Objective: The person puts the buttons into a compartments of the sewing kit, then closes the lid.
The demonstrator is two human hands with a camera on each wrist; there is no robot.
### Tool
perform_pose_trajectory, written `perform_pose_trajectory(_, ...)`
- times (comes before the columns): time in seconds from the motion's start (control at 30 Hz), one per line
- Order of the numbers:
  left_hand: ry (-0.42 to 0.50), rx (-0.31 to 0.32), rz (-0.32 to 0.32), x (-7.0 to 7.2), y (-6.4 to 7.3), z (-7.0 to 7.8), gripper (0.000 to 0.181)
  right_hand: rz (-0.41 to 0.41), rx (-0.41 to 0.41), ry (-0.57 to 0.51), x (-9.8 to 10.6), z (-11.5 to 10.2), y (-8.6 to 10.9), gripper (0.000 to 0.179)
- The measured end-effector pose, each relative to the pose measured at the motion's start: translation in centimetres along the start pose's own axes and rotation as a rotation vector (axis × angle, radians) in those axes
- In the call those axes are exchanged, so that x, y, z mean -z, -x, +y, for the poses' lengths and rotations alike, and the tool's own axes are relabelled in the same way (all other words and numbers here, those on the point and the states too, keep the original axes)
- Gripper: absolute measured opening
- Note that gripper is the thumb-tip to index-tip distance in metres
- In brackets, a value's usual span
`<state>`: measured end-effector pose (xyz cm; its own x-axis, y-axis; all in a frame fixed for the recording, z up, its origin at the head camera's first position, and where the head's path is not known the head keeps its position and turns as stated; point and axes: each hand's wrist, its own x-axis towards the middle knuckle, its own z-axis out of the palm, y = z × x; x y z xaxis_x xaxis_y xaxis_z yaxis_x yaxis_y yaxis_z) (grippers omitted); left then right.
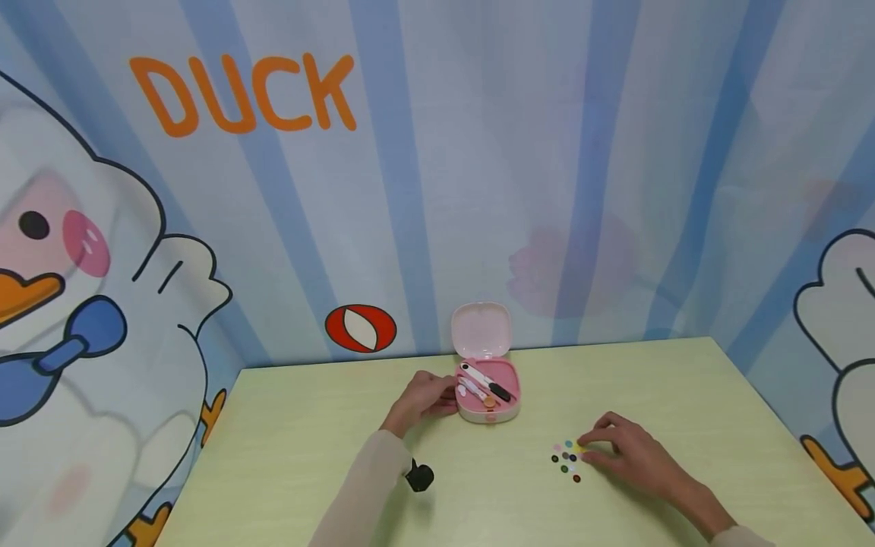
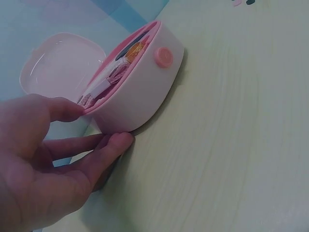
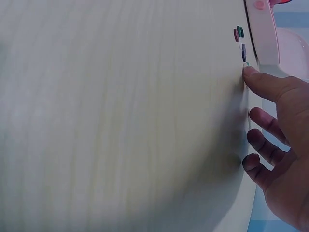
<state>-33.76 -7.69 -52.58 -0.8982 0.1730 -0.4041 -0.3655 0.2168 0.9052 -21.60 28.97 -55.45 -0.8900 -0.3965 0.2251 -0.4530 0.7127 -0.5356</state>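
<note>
A small pink-and-white sewing box (image 1: 472, 415) stands at the table's back edge, its pale lid (image 1: 481, 331) raised. Inside lie a white-and-black tool (image 1: 484, 380) and, clearer in the left wrist view, bundled pink thread (image 2: 117, 74). My left hand (image 1: 425, 396) grips the box's left side, with one digit on the rim and others low against the wall. Several coloured buttons (image 1: 577, 479) lie loose to the box's front right. Above them, my right hand (image 1: 636, 453) reaches in, thumb and forefinger apart around a yellow button (image 1: 580, 448); its other fingers are spread.
The pale wooden table (image 1: 307, 456) ends at a blue striped curtain (image 1: 437, 190) just behind the box. A black device (image 1: 420, 477) sits at my left wrist. Printed ducks cover the curtain on both sides.
</note>
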Motion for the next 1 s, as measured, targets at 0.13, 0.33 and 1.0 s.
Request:
perform_pose_trajectory(0.13,-0.009,0.01,0.005,-0.03,-0.2,0.08,0.033,0.027,-0.012,-0.015,0.01,-0.11,-0.07,0.016)
perform_pose_trajectory(0.33,-0.009,0.02,0.003,0.07,-0.5,0.12,0.032,0.034,0.012,-0.015,-0.16,-0.07,-0.25,0.013)
perform_pose_trajectory(1.0,0.006,0.003,-0.023,0.17,-0.71,-0.07,0.032,-0.072,0.074,-0.105,0.63,-0.08,-0.68,0.006)
